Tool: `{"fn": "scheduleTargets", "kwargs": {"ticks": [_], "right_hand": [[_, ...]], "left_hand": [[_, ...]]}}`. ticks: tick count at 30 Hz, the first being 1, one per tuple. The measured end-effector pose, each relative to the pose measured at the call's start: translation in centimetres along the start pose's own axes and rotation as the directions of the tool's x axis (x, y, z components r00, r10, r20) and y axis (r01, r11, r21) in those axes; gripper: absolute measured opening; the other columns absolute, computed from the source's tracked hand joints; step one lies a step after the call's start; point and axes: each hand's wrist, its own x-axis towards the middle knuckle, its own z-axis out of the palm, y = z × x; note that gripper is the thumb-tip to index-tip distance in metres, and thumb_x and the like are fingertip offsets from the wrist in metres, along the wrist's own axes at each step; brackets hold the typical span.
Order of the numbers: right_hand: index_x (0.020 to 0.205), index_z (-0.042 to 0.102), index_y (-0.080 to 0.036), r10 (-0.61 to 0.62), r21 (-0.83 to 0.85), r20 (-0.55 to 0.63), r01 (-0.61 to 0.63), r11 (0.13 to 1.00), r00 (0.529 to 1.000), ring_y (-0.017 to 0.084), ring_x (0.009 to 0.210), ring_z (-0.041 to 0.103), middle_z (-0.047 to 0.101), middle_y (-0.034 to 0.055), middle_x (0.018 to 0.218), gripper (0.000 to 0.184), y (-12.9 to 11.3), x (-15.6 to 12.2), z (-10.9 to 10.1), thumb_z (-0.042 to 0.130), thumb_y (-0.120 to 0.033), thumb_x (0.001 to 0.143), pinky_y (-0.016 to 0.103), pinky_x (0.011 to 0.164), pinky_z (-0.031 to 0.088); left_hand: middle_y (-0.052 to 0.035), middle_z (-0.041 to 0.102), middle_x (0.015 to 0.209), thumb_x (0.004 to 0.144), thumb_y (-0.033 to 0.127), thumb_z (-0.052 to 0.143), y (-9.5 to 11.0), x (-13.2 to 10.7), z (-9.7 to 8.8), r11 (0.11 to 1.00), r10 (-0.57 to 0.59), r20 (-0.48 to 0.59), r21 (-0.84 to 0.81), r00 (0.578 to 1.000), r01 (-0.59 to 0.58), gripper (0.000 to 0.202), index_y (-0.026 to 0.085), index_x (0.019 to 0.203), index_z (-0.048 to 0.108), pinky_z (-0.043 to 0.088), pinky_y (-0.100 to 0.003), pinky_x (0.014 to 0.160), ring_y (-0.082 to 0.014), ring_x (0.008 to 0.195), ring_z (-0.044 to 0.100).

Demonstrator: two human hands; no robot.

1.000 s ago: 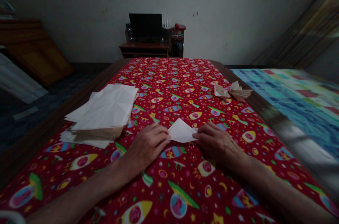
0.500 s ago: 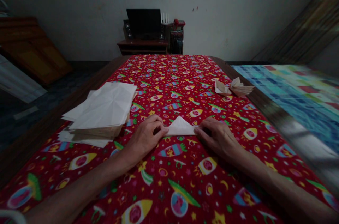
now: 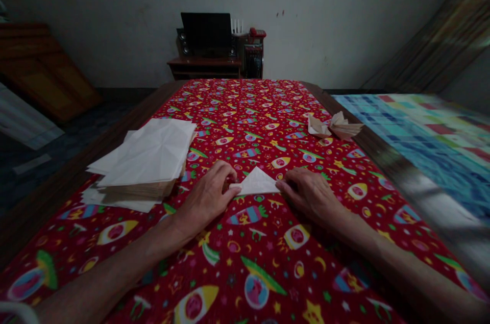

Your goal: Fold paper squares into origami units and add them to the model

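Observation:
A small white folded paper (image 3: pixel 258 182) lies on the red patterned tablecloth (image 3: pixel 245 242), its peak pointing away from me. My left hand (image 3: pixel 214 186) pinches its left end between thumb and fingers. At the right end, my right hand (image 3: pixel 308 189) grips the paper with thumb and curled fingers. To the left of my left hand sits a stack of creased white paper sheets (image 3: pixel 153 153). Folded paper pieces (image 3: pixel 344 126) stand near the table's right edge, beyond my right hand.
The wooden table edge (image 3: pixel 88 171) runs along the left. At the far end are a black monitor (image 3: pixel 206 32) and a red telephone (image 3: pixel 258 32) on low furniture. A bed with a checked cover (image 3: pixel 413 130) lies to the right, a wooden cabinet (image 3: pixel 46 69) to the left.
My left thumb and fingers have shifted slightly at the paper's left end, where a small flap now shows above the thumb. The whole view has moved slightly.

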Motion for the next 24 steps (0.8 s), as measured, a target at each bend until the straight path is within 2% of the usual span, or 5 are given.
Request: {"fn": "scheduleTargets", "kwargs": {"ticks": [4, 8, 16, 21, 24], "right_hand": [[0.07, 0.057, -0.017, 0.014, 0.013, -0.002, -0.013, 1.0, 1.0, 0.013, 0.059, 0.047, 0.058, 0.0028, 0.068, 0.029, 0.0, 0.0, 0.1, 0.047, -0.035, 0.09, 0.025, 0.056, 0.027], [0.068, 0.056, -0.017, 0.026, 0.034, -0.016, -0.025, 0.999, 1.0, 0.012, 0.059, 0.047, 0.057, 0.0024, 0.066, 0.027, 0.0, 0.1, 0.2, 0.048, -0.034, 0.088, 0.025, 0.056, 0.027], [0.073, 0.058, -0.018, -0.03, 0.03, -0.08, 0.033, 0.999, 0.996, 0.016, 0.063, 0.053, 0.061, 0.0045, 0.07, 0.023, 0.6, -0.1, 1.0, 0.049, -0.032, 0.088, 0.027, 0.057, 0.036], [0.12, 0.054, -0.016, -0.172, -0.085, -0.286, 0.154, 0.984, 0.942, 0.028, 0.106, 0.053, 0.056, 0.0171, 0.121, 0.033, 0.3, -0.8, 1.6, 0.047, -0.023, 0.088, 0.041, 0.083, 0.046], [0.136, 0.041, -0.015, -0.364, -0.138, -0.216, 0.341, 0.93, 0.906, 0.029, 0.128, 0.039, 0.043, 0.018, 0.14, 0.047, -1.0, -1.8, 1.3, 0.04, -0.013, 0.088, 0.05, 0.098, 0.04]], "left_hand": [[-0.0048, 0.051, 0.13, 0.089, 0.013, 0.049, 1.2, 0.0, -0.2, 0.959, 0.233, 0.073, 0.147, 0.97, -0.242, 0.03, 0.024, 0.117, 0.056, 0.042, -0.042, 0.098, -0.0226, 0.118, 0.046], [-0.0046, 0.052, 0.134, 0.088, 0.005, 0.041, 2.8, -0.4, 0.6, 0.89, 0.377, 0.246, 0.173, 0.893, -0.423, 0.039, 0.016, 0.124, 0.053, 0.031, -0.044, 0.11, -0.0227, 0.13, 0.038], [-0.0098, 0.037, 0.147, 0.087, 0.006, 0.038, 3.7, -1.4, 1.7, 0.942, 0.273, 0.328, 0.099, 0.904, -0.32, 0.053, 0.011, 0.139, 0.035, 0.029, -0.039, 0.114, -0.0201, 0.14, 0.025], [-0.01, 0.034, 0.149, 0.094, 0.028, 0.039, 4.4, -1.4, 1.3, 0.941, 0.249, 0.352, 0.131, 0.902, -0.311, 0.049, 0.012, 0.14, 0.034, 0.024, -0.041, 0.116, -0.0218, 0.14, 0.024], [-0.0096, 0.037, 0.147, 0.095, 0.029, 0.039, 4.6, -1.4, 1.2, 0.941, 0.255, 0.344, 0.127, 0.904, -0.314, 0.044, 0.014, 0.136, 0.04, 0.024, -0.041, 0.115, -0.021, 0.14, 0.025]]}}
